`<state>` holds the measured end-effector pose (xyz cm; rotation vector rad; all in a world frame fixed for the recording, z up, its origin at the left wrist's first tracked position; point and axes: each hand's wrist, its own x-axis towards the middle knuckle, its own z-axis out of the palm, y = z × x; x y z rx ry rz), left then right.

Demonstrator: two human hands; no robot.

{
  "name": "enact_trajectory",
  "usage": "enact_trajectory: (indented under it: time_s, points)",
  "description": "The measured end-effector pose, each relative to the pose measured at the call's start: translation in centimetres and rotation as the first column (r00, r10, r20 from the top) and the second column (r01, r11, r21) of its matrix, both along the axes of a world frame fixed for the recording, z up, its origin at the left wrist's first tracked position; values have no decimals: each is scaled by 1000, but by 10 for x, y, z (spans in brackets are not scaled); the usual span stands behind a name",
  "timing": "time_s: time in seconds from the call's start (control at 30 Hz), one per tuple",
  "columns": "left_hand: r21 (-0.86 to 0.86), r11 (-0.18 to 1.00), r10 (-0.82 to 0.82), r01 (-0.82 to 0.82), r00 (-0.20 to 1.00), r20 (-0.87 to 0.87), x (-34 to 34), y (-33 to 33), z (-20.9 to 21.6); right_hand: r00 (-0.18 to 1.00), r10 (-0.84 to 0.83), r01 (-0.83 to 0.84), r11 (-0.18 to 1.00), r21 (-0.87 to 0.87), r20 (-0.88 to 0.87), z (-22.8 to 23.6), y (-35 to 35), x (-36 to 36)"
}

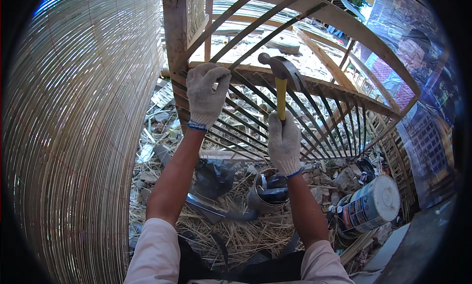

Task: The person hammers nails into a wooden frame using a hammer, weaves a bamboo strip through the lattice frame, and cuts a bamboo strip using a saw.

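Grip-wise, the right hand (284,142) is being clenched low on the yellow handle of a claw hammer (281,76), whose steel head is being held up just above the wooden crossbar (314,82) of a slatted bamboo frame (295,112). At the crossbar's near end, the left hand (205,93) is being curled with its fingertips pinched together; whether a nail is being pinched there can't be told, too small to see. Both hands are being kept in white knit work gloves.

Handling guess: the hammer is looking head-heavy and rigid, so it's best taken down near the end of the handle, pretty much where it's being gripped now. The knit gloves could slide a bit on a smooth handle. The thin slats are looking light and springy, probably easy to split, while the crossbar seems the stiffest part to be braced against.

On the straw-littered ground, a grey metal can (268,193) and a tipped paint tin (371,205) are lying near the knees, and a woven bamboo mat (73,136) is curving up on the left.
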<state>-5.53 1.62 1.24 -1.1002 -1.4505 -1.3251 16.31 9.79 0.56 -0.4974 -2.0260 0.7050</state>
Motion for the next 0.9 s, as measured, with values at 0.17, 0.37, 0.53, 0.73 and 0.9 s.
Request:
enact_trajectory:
  time_s: [0.17, 0.37, 0.53, 0.73, 0.9]
  points:
    - [43, 998, 33, -38, 993, 114, 1, 7, -1, 1000, 29, -30, 999, -15, -4, 1, -1, 1]
    - [18, 998, 59, -60, 995, 78, -2, 6, -2, 998, 59, -58, 998, -20, 38, -4, 4, -2]
    - [24, 998, 52, -54, 995, 80, -1, 7, -1, 997, 80, -80, 997, -13, 19, -8, 6, -4]
    - [28, 994, 101, -102, 994, 31, -1, 10, 1, 999, 35, -42, 967, 253, 31, -12, 5, -7]
    - [35, 989, 143, -142, 990, -24, -2, 11, 0, 996, -39, 7, 932, 363, 79, -15, 12, -23]
